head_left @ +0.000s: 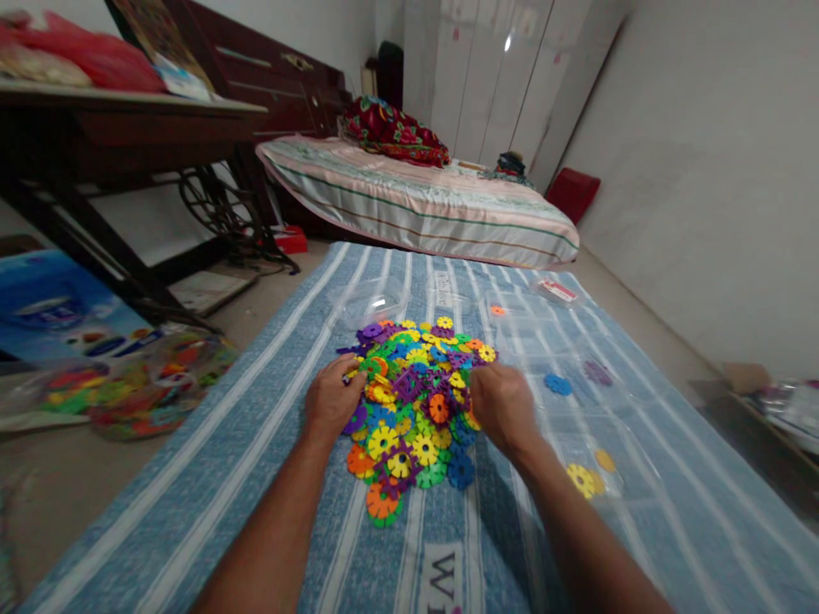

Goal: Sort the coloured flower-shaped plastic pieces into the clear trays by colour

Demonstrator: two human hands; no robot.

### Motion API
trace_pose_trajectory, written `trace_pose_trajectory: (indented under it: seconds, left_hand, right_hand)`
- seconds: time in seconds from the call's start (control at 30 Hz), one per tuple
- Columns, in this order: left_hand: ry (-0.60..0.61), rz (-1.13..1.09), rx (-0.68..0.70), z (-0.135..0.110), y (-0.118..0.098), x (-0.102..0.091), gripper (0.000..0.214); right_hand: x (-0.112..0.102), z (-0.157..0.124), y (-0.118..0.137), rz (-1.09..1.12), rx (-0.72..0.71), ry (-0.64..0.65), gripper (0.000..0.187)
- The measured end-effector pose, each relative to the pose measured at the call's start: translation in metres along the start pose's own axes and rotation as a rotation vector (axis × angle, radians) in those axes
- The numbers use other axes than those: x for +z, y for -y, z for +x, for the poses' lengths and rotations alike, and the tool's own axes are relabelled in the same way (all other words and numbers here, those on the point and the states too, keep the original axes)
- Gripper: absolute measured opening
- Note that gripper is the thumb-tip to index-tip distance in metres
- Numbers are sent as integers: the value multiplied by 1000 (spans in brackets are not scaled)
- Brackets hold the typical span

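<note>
A heap of colourful notched plastic discs (424, 448) lies on the striped cloth, with purple square-edged pieces (409, 385) mixed in. At the heap's left edge, my left hand (331, 394) touches the discs, its thumb and forefinger apart. My right hand (502, 401) is closed against the right edge of the heap; its fingertips are turned away, so whatever it holds is hidden. Right of that hand are clear plastic trays, one with a blue disc (558, 385) and a purple disc (597, 372). A nearer tray (633, 452) has yellow discs (581, 480) in it.
Beyond the heap stand a clear tray (368, 300) and another with an orange disc (497, 311). A red-and-white packet (558, 291) lies at the far right. Left on the floor are bags of colourful pieces (159, 401), beside a sewing-machine table (128, 128). A bed (422, 200) is behind.
</note>
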State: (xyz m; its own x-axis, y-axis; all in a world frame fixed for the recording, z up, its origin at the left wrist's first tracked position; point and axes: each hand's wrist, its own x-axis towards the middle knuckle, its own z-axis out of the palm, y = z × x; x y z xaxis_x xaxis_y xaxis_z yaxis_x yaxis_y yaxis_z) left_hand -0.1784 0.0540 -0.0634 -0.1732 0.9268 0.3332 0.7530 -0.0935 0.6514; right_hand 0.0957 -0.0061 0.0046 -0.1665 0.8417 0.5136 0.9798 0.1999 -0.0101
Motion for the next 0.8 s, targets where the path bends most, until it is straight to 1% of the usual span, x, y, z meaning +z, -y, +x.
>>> trace_pose_trajectory:
  seconds: [0.07, 0.13, 0.2, 0.23, 0.3, 0.43, 0.5, 0.57, 0.67, 0.8]
  left_hand:
    - [-1, -1, 6, 0, 0, 0, 28]
    - [-9, -1, 10, 1, 1, 1, 26]
    - [-18, -4, 11, 1, 1, 1, 25]
    - [-20, -6, 10, 1, 1, 1, 25]
    - [-16, -7, 8, 0, 1, 2, 25]
    - [-15, -1, 9, -1, 0, 1, 26]
    - [-20, -1, 12, -1, -1, 1, 26]
    - [-22, 2, 15, -2, -1, 1, 25]
    - [-15, 9, 15, -2, -2, 1, 27]
    - [-5, 8, 2, -2, -3, 0, 29]
  right_hand:
    - [-9, 16, -22, -46, 90, -47, 27]
    - [-16, 31, -43, -110, 229, -130, 24]
    - [-19, 38, -55, -139, 327, -188, 20]
    - [-19, 38, -56, -127, 337, -187, 20]
    - [-16, 31, -49, -61, 293, -121, 22]
    - [-6, 2, -18, 142, 184, 79, 25]
    - [-2, -11, -5, 223, 165, 174, 22]
    - [1, -21, 3, 253, 174, 258, 21]
    - [5, -31, 4, 255, 194, 327, 19]
    - [11, -40, 0, 269, 192, 341, 19]
